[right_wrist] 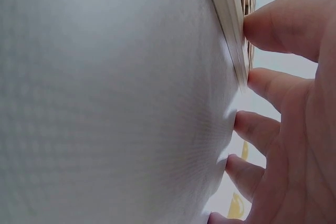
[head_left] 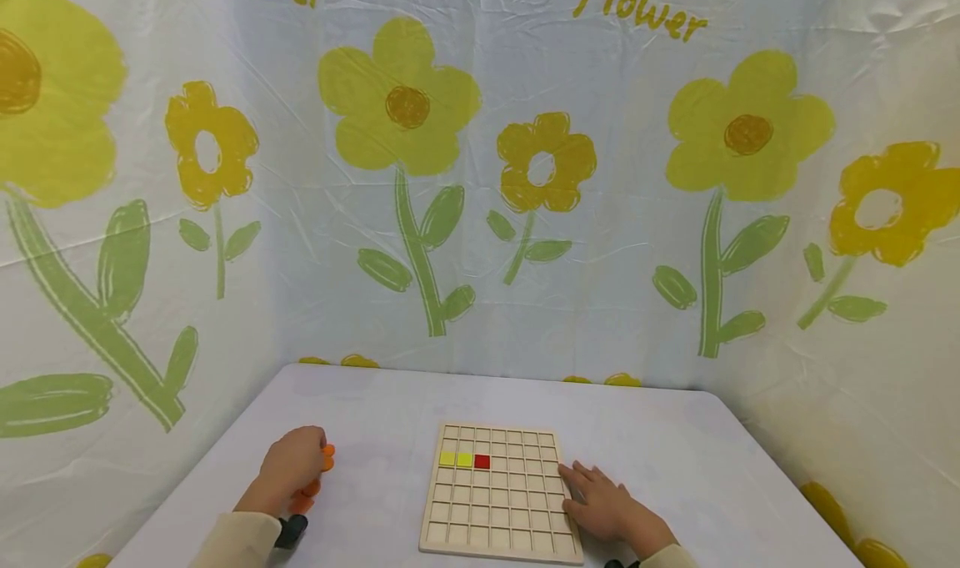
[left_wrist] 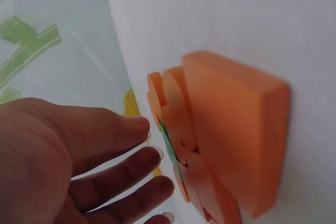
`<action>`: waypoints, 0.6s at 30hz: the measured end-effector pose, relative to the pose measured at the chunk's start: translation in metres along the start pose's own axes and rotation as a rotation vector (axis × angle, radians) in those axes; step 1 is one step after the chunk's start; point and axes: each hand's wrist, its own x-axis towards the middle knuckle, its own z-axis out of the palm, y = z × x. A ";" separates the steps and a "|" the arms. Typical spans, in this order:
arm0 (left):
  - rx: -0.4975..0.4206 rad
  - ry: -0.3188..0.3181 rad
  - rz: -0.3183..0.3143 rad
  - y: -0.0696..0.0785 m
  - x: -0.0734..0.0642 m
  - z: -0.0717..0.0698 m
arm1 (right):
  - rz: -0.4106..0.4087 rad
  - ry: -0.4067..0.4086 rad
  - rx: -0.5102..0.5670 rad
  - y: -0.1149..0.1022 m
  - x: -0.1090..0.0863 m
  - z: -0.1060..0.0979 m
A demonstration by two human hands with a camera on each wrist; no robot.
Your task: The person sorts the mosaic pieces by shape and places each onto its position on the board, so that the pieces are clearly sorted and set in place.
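A wooden grid board (head_left: 504, 520) lies on the table, two yellow squares (head_left: 456, 459) and one red square (head_left: 482, 462) set in a row near its far left side. My right hand (head_left: 604, 506) is at the board's right edge; in the right wrist view its spread thumb (right_wrist: 289, 27) and forefinger touch the board's side while other fingertips rest on the table. To the left of the board my left hand (head_left: 291, 461) hovers beside a cluster of orange pieces (head_left: 327, 458). The left wrist view shows its fingers loosely bent, nothing gripped, fingertips close to rounded orange pieces (left_wrist: 177, 98).
A thick flat-sided orange piece (left_wrist: 236, 129) is nearest the left wrist camera, with a thin green piece (left_wrist: 170, 148) among the others. Behind the white table (head_left: 382, 409) hangs a flower-printed curtain (head_left: 480, 301), which also runs along both sides.
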 end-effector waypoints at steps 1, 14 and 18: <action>-0.023 -0.010 -0.013 -0.001 0.000 0.000 | 0.000 0.001 0.001 0.000 0.000 0.000; 0.065 0.031 -0.004 -0.013 0.011 0.000 | 0.008 0.002 0.006 -0.002 -0.002 0.000; 0.082 0.042 0.004 -0.014 0.011 -0.001 | 0.006 0.001 0.001 -0.002 -0.003 -0.001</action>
